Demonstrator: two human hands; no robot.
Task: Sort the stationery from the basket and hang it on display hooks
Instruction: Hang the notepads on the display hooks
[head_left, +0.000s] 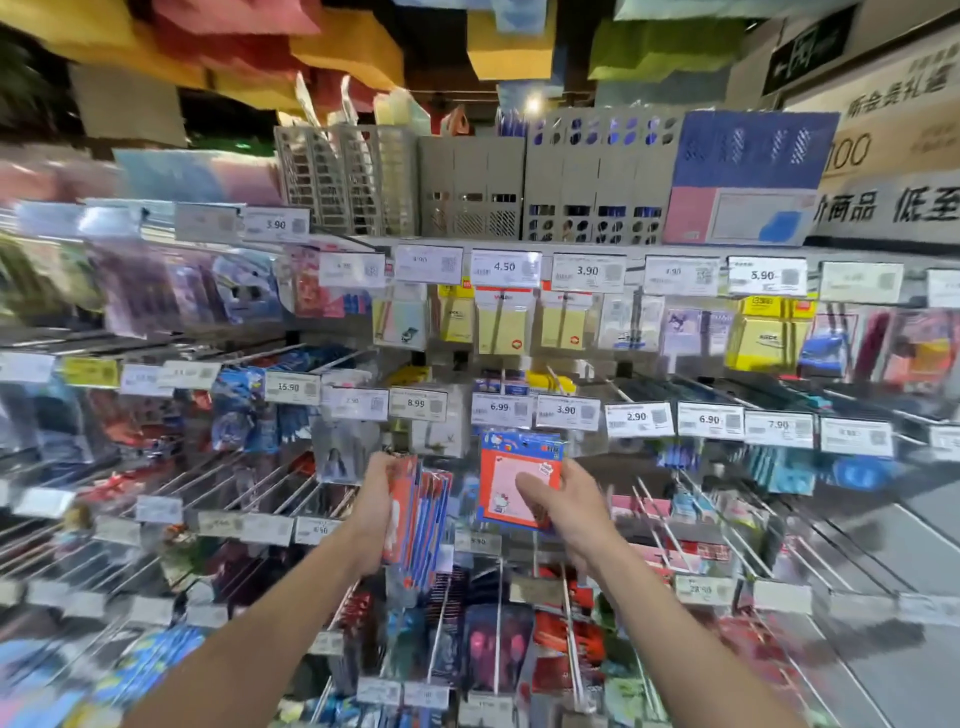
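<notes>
A tall display rack (639, 374) fills the view, row on row of metal hooks (569, 639) hung with packaged stationery, each tipped with a price tag (504, 267). On its top shelf stand grey file holders (470, 187). Coloured signs hang from the dark ceiling, and a strip of grey floor (909, 597) shows at the far right. The left and right edges are blurred.

On the left of the rack several long hooks jut out bare, while the lower rows straight ahead are crowded with packs.

Both forearms reach up and forward, the hands side by side but apart. The left hand (376, 499) is curled round a stack of packs (415, 525) – red and blue, held edge-on and upright. The right hand (563, 512) pinches a single notepad pack (514, 478) – pink with a blue border – its thumb across the front. That pack is upright, facing the camera, just below the middle row's price tags.
</notes>
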